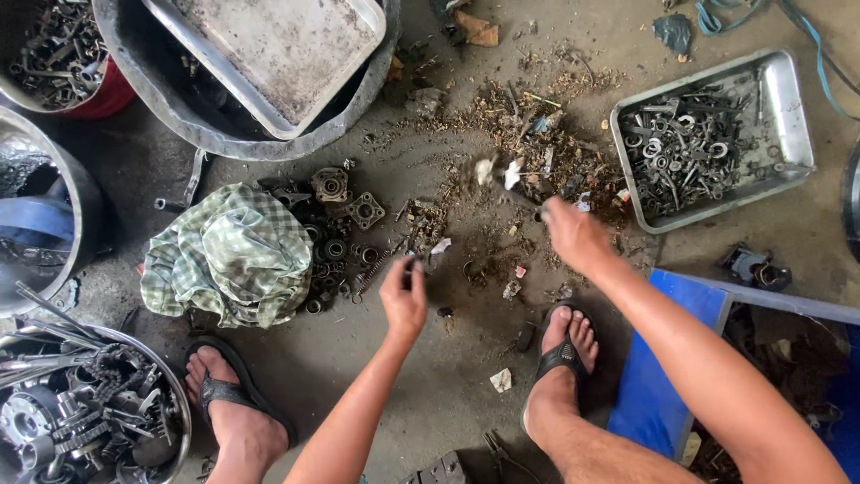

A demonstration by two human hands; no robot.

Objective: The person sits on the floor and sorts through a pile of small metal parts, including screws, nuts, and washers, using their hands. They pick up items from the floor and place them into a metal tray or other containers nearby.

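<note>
Top centre: wide dark basin (148,108), capped by a worn metal pan (269,54). Left edge: steel tub (76,193); below it, round bowl (184,408) crammed with chain and engine parts. Lower right: blue board (672,358), just beside the right foot (564,345). Centre left: crumpled checked cloth (228,255), touching a cluster of bearings and flanges (345,224). Upper right: rectangular tray (793,116) full of washers, bolts and pins, near a spread of gritty scrap (546,148) on the concrete.

Right hand (573,235): closed around a slim tool (524,190), pale tip blurred over the scrap; kind of tool impossible to tell. Left hand (403,300): fingertips pinched on a small dark piece (417,264), raised just above the floor between the bearings and the scrap, too small to identify.

Judged risks: likely to flick grit or sharp swarf toward bare toes in open sandals, given the blurred tip so close. Easy to lose the pinched piece among loose rubbish below, given so light a grip. Possible to nick fingers on jagged scrap, with no gloves worn.
</note>
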